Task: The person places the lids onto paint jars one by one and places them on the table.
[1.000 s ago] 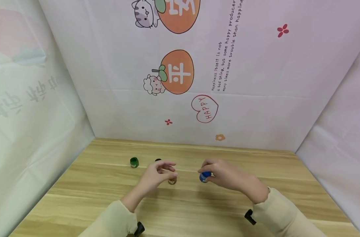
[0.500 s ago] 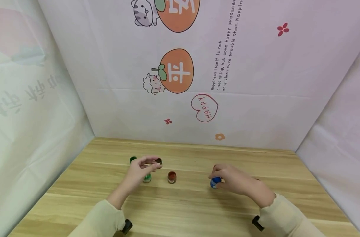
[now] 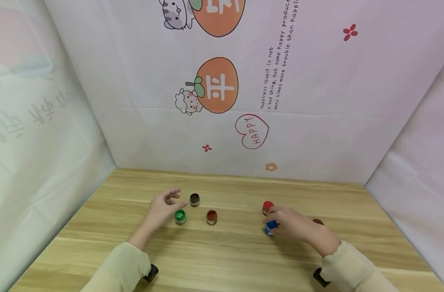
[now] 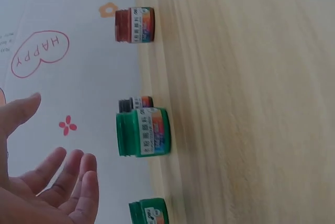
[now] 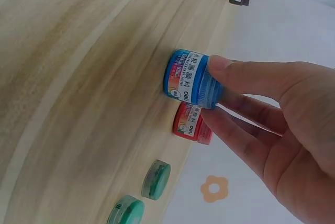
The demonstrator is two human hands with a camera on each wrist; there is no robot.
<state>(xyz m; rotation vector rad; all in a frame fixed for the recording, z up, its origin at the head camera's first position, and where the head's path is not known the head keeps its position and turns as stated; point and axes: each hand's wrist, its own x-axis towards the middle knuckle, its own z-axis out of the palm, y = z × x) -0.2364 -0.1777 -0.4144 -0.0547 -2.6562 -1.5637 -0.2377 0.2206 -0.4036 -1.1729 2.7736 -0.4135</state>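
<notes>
My right hand (image 3: 291, 224) pinches a small blue paint jar (image 5: 184, 77) at its neck, between thumb and fingers. Just behind that jar stands a red paint jar (image 3: 267, 206), partly covered in the right wrist view. My left hand (image 3: 159, 209), fingers relaxed and holding nothing, hovers beside a green paint jar (image 3: 180, 217). A black paint jar (image 3: 194, 199) stands a little farther back, and a reddish-brown one (image 3: 212, 217) is to the right. A second green jar (image 4: 149, 211) shows in the left wrist view; the left hand hides it from the head view.
Two green lids (image 5: 156, 180) lie on the wooden table (image 3: 222, 259) in the right wrist view. A brown round piece (image 3: 318, 222) peeks out behind the right wrist. White printed sheets (image 3: 309, 138) enclose the back and sides.
My left hand has moved left, away from the brown jar and past the black one. The right hand has shifted right with the blue jar, and the red jar has come into sight.
</notes>
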